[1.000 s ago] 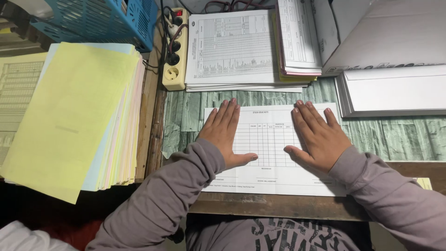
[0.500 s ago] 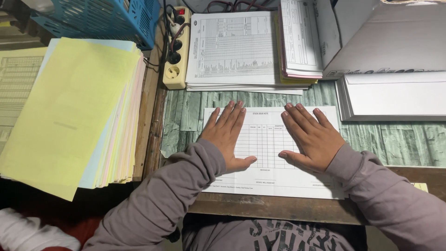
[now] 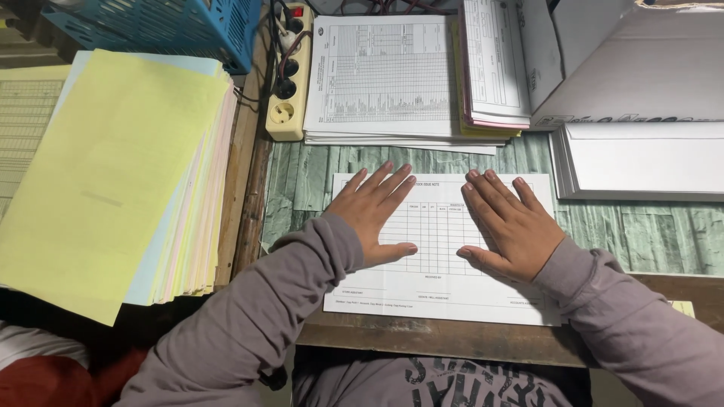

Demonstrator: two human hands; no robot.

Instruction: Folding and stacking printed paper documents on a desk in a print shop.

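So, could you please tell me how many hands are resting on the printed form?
2: the left hand lies flat on the printed form's left half, the right hand flat on its right half.

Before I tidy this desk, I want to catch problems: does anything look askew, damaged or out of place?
The stack of coloured paper at the left lies skewed, its near corner overhanging the desk edge. The white form under the left hand and right hand lies flat. Nothing looks spilled or torn.

Paper stacks (image 3: 392, 75) behind, bare tabletop (image 3: 302, 181) left
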